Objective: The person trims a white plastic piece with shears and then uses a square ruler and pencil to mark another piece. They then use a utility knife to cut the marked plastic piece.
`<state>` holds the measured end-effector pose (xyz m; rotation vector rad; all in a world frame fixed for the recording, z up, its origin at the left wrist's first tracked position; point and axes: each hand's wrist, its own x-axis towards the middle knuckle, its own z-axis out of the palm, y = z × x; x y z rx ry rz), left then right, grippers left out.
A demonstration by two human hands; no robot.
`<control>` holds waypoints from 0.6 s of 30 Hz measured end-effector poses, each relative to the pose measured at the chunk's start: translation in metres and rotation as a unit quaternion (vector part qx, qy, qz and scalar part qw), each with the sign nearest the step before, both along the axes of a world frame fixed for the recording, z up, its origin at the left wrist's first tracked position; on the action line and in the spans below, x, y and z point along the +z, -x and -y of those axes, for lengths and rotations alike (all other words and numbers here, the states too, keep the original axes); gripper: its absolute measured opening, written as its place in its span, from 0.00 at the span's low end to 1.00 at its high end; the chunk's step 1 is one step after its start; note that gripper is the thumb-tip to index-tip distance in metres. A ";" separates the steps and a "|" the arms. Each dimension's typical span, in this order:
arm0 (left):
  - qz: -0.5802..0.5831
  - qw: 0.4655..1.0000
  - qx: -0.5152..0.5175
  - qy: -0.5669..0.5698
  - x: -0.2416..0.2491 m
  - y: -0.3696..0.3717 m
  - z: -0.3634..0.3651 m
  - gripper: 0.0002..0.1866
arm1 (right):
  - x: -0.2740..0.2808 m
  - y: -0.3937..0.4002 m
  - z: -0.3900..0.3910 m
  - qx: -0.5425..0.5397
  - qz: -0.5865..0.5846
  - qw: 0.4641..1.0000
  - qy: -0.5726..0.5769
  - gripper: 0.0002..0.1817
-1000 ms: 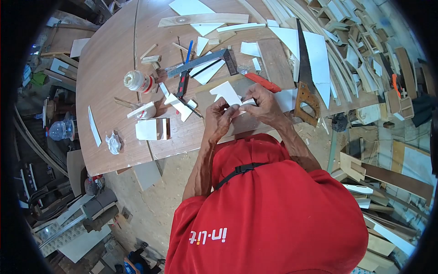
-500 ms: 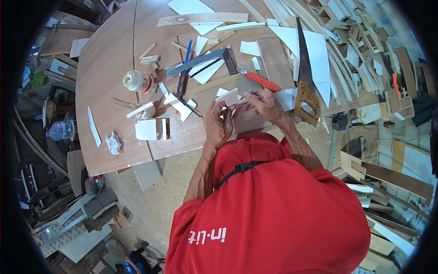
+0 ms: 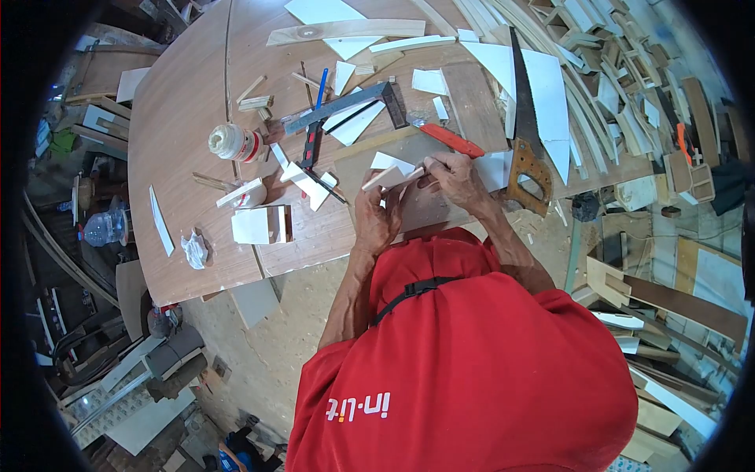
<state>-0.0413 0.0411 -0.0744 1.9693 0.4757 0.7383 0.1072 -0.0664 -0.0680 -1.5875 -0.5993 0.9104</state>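
Step in hand, as judged: close handling of small wooden pieces above worktable (image 3: 181, 86). Left hand (image 3: 376, 223): closed on small wood block (image 3: 383, 178), tilted. Right hand (image 3: 464, 185): fingertips at thin strip (image 3: 411, 178) beside block (pinch or mere touch, cannot tell). Just beyond block: white offcut (image 3: 392, 162). Past right hand: red utility knife (image 3: 450, 140); farther right, handsaw (image 3: 526, 130). Next move, as judged: calls for firm left grip, fine fingertip control.

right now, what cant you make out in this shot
All in the head view:
Right hand: some fingertips, hidden by the hand itself.
Pale piece: lower end, covered by the left hand.
Jar: label wording, too small.
Blue clothing: cut off by the bottom edge.
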 end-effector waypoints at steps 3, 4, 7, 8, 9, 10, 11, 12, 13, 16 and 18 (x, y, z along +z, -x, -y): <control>-0.025 0.999 0.009 0.037 -0.014 0.007 0.004 0.09 | 0.003 -0.001 0.001 0.054 0.077 0.996 0.002 0.15; -0.051 0.997 0.017 0.063 -0.017 0.009 0.006 0.10 | 0.003 0.001 0.000 0.056 0.077 0.995 0.001 0.15; -0.048 0.999 0.016 -0.022 -0.018 0.009 0.007 0.10 | -0.006 0.010 -0.005 0.036 0.065 0.997 -0.015 0.14; -0.048 0.998 0.018 -0.022 -0.017 0.009 0.008 0.10 | -0.013 0.012 -0.006 0.037 0.083 0.996 -0.018 0.14; -0.044 0.998 0.023 -0.034 -0.014 0.008 0.010 0.09 | -0.015 0.013 -0.007 0.038 0.100 0.994 -0.021 0.14; -0.041 0.998 0.028 -0.047 -0.011 0.008 0.010 0.09 | -0.016 0.015 -0.008 0.040 0.099 0.994 -0.021 0.14; -0.041 0.998 0.031 -0.047 -0.012 0.009 0.010 0.09 | -0.017 0.017 -0.010 0.042 0.088 0.995 -0.003 0.13; -0.039 0.998 0.020 -0.054 -0.012 0.009 0.009 0.12 | -0.017 0.019 -0.011 0.043 0.077 0.996 0.014 0.13; -0.038 0.997 0.010 -0.062 -0.012 0.011 0.007 0.15 | -0.017 0.020 -0.012 0.046 0.077 0.996 0.014 0.13; -0.105 0.993 0.025 -0.039 0.000 0.018 0.008 0.14 | -0.019 0.019 -0.016 0.057 0.073 0.995 0.035 0.14; -0.101 0.994 0.044 -0.006 -0.012 0.025 0.005 0.14 | -0.025 0.011 -0.017 0.059 0.122 0.990 0.042 0.15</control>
